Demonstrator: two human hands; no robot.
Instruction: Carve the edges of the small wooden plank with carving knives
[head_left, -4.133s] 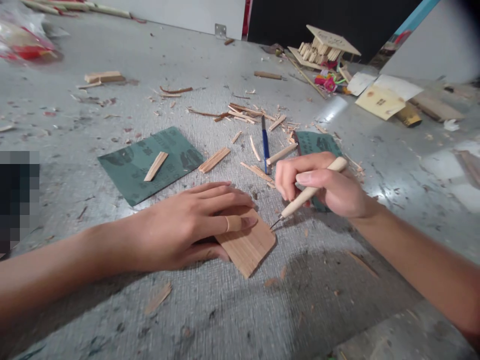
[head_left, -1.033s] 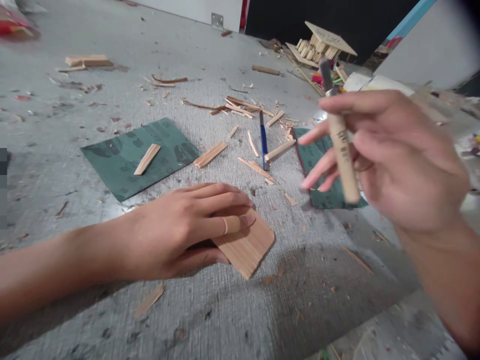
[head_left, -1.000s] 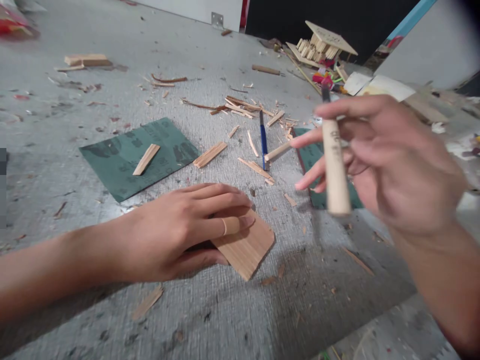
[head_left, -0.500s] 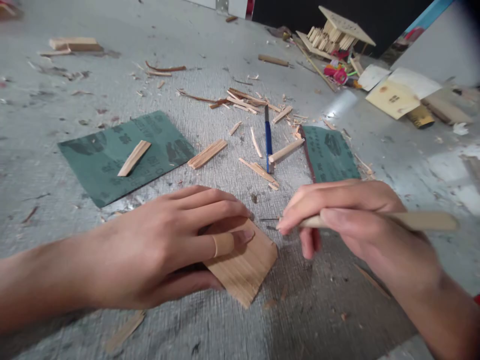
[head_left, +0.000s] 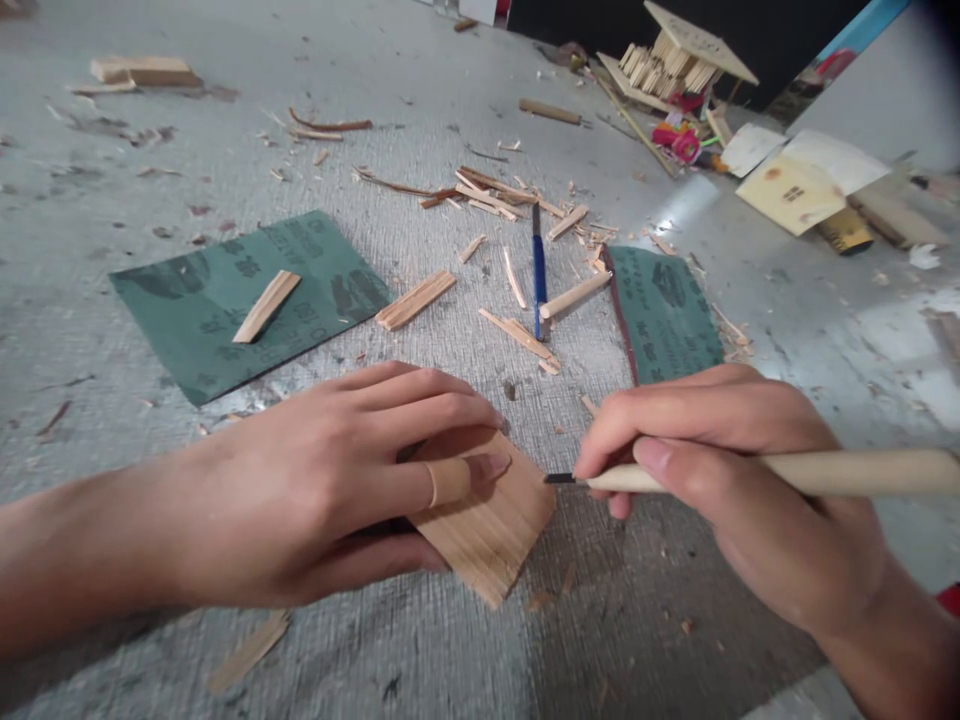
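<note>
My left hand [head_left: 337, 490], with a tan bandage on one finger, grips a flat piece of wood [head_left: 495, 535] against the table; its left part is hidden under my fingers. In my right hand [head_left: 727, 470] is a carving knife with a pale wooden handle [head_left: 847, 472], held like a pen. Its short dark blade points left and meets the right corner of the wood, though I cannot tell how deep. Beyond my hands lies a blue-handled blade tool [head_left: 538, 275], beside a pale wooden stick [head_left: 575, 297].
Green-backed sandpaper [head_left: 187, 330] lies at left with a wood strip [head_left: 267, 307] on it; another sandpaper sheet [head_left: 667, 320] is behind my right hand. Wood shavings [head_left: 487, 190] are scattered on the grey table. A small stick-built wooden model [head_left: 675, 65] stands at back right.
My right hand has brought the knife's blade to the right corner of the wood, and the knife has turned so its dark blade shows. My left hand stays in place.
</note>
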